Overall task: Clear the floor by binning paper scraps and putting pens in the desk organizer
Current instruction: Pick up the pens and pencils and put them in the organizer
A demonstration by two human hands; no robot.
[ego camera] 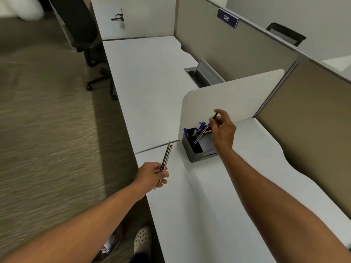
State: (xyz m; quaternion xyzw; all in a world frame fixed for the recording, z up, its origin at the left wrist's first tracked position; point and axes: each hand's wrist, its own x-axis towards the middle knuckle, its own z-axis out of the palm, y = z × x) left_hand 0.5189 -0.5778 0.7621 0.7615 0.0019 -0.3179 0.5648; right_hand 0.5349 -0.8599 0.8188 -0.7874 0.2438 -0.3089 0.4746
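Note:
A dark grey desk organizer stands on the white desk against a low white divider panel. Blue-capped pens stick up from its back compartments. My right hand pinches a thin dark pen held at a slant, its lower tip inside a middle compartment of the organizer. My left hand hovers over the desk's front edge and grips two thin pens, one dark and one gold-tipped, pointing up and away from me.
A black office chair stands on the carpet at the back left. A metal cable hatch is open on the neighbouring desk. My shoe and what looks like a bin rim show below the desk edge.

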